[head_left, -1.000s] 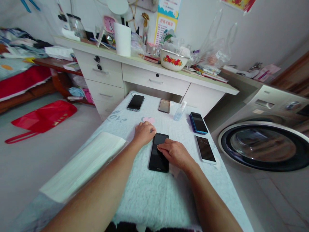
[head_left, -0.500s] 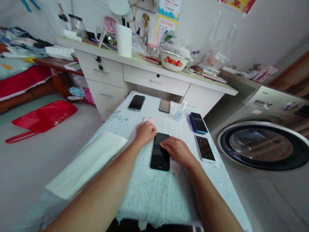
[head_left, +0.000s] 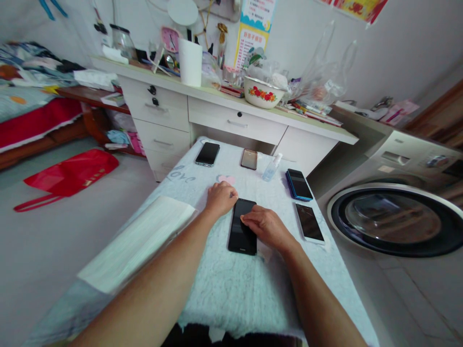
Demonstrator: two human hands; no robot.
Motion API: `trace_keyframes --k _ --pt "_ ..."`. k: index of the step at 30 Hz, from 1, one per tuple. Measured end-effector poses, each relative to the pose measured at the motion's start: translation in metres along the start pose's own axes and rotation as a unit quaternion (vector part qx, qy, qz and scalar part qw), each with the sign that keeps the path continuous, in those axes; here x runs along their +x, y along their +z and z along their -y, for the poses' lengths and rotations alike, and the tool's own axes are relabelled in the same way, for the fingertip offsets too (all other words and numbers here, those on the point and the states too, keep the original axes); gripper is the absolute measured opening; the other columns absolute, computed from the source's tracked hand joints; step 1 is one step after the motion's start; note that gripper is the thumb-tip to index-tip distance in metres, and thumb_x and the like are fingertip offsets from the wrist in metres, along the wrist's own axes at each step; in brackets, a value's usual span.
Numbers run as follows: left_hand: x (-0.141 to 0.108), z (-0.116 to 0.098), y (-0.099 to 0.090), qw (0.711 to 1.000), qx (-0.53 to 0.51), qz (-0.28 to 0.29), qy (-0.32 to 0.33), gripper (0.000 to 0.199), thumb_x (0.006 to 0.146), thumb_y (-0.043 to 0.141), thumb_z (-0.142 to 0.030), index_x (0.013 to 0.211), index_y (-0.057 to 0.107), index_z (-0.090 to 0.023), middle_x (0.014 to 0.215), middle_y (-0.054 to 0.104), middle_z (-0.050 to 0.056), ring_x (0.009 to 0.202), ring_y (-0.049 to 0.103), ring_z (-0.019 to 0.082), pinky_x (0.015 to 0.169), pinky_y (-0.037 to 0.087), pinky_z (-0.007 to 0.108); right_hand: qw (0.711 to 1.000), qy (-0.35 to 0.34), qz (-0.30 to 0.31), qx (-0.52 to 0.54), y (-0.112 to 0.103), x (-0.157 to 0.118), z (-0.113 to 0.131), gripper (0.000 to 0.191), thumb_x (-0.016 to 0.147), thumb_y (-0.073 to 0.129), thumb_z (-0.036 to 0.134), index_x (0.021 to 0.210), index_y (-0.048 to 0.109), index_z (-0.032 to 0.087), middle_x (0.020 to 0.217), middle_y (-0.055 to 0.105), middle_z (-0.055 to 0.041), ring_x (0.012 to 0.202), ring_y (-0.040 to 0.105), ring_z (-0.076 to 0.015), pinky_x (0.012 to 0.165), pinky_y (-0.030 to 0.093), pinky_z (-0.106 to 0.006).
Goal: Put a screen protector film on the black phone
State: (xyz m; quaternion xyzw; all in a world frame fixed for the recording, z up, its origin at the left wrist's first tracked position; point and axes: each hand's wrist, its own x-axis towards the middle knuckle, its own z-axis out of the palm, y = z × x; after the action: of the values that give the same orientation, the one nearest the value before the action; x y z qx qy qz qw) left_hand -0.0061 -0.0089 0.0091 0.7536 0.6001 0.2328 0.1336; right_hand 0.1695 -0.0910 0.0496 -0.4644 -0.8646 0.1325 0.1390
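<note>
A black phone (head_left: pixel 241 236) lies face up on the cloth-covered table (head_left: pixel 217 294). My left hand (head_left: pixel 221 196) rests at its upper left corner, fingers curled together; whatever they may hold is hidden. Over the middle of the screen, my right hand (head_left: pixel 265 224) has its fingertips pinched together, and anything between them is too small to name. To the right lie a white-edged phone (head_left: pixel 310 223) and a blue-edged phone (head_left: pixel 299 184). Farther back are a spray bottle (head_left: pixel 272 167), a phone case (head_left: pixel 249 159) and another dark phone (head_left: pixel 207 154).
A folded pale cloth (head_left: pixel 139 243) lies on the table's left side. Behind stands a white desk (head_left: pixel 235 123) bearing a floral bowl (head_left: pixel 264 92) and a paper roll (head_left: pixel 190 62). A washing machine (head_left: pixel 398 159) is at the right, a red bag (head_left: pixel 77 171) on the floor at left.
The whole view has shifted slightly to the right. Both hands keep nearly the same places at the black phone, with no clear change in grip.
</note>
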Motion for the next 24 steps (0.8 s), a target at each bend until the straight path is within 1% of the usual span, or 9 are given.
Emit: trace_keyframes --k 6,11,15,24 --pt "-0.001 0.0 -0.001 1.0 -0.003 0.0 0.002 0.016 0.077 0.055 -0.031 0.078 0.07 -0.028 0.105 0.064 0.001 0.1 0.053 0.025 0.086 0.039 0.04 1.0 -0.015 0.003 0.018 0.002 0.0 0.003 0.026 0.095 0.045 0.027 0.091 0.07 0.021 0.081 0.06 -0.0023 0.075 0.055 -0.011 0.069 0.038 -0.021" --pt "-0.001 -0.001 -0.003 1.0 -0.004 -0.001 0.001 0.016 0.076 0.054 -0.031 0.078 0.07 -0.027 0.105 0.064 0.001 0.099 0.053 0.025 0.085 0.039 0.039 1.0 0.015 -0.006 0.01 0.002 0.002 -0.003 0.026 0.095 0.046 0.029 0.097 0.071 0.022 0.083 0.061 -0.0026 0.076 0.057 -0.0114 0.07 0.039 -0.022" --pt "-0.001 -0.001 -0.003 1.0 -0.003 0.0 -0.001 0.017 0.077 0.054 -0.032 0.08 0.071 -0.027 0.107 0.064 0.001 0.1 0.052 0.025 0.086 0.039 0.039 0.999 0.035 -0.011 0.002 0.001 0.003 -0.007 0.026 0.095 0.046 0.029 0.098 0.071 0.022 0.084 0.061 -0.0029 0.077 0.058 -0.0115 0.071 0.04 -0.022" --pt "-0.001 -0.001 -0.001 1.0 0.0 -0.006 0.003 0.017 0.077 0.055 -0.031 0.079 0.071 -0.027 0.105 0.064 0.001 0.098 0.053 0.024 0.084 0.039 0.038 0.997 0.062 -0.055 -0.007 0.003 0.002 -0.017 0.024 0.094 0.048 0.029 0.097 0.072 0.023 0.081 0.061 -0.0023 0.075 0.058 -0.0118 0.069 0.04 -0.022"
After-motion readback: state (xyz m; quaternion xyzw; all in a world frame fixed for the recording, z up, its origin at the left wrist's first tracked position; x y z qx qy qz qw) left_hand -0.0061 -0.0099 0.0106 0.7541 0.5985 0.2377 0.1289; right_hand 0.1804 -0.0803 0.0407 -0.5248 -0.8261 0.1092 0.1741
